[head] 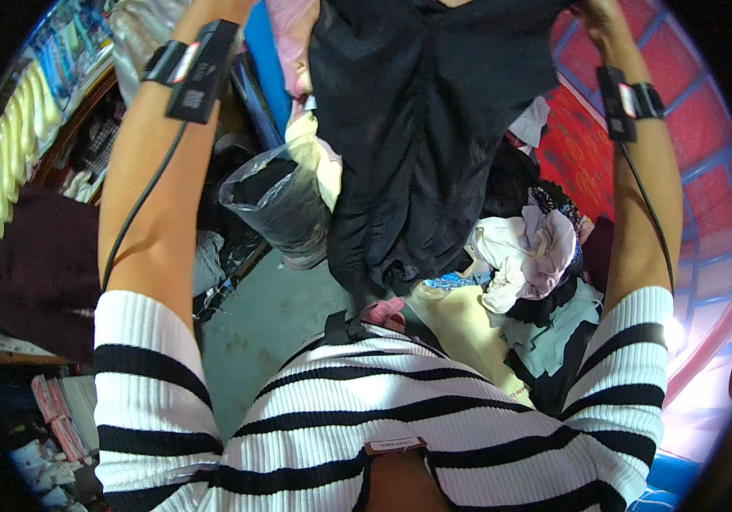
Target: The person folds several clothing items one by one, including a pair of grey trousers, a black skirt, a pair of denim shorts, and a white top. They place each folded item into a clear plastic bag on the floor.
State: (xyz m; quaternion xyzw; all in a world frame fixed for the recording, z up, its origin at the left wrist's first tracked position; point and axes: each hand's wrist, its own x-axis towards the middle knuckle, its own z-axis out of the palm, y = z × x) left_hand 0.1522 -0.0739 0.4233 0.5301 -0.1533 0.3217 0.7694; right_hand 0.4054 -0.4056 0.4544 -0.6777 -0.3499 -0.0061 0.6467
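A black garment (417, 115) hangs spread out in front of me, its upper edge cut off by the top of the view. Its lower part falls in gathered folds towards my lap. My right hand (593, 16) is at the garment's upper right corner and grips it, though the fingertips are cut off. My left forearm reaches up on the other side, and the left hand is beyond the top edge. Both forearms wear a strapped black device with a cable.
A clear plastic bag (279, 198) holding dark cloth stands left of the garment. Heaped clothes (526, 256) lie to the right, beside a red patterned surface (580, 141). Pale yellow tubular strands (17, 141) hang at far left above dark cloth (33, 275). Grey floor (263, 326) shows below.
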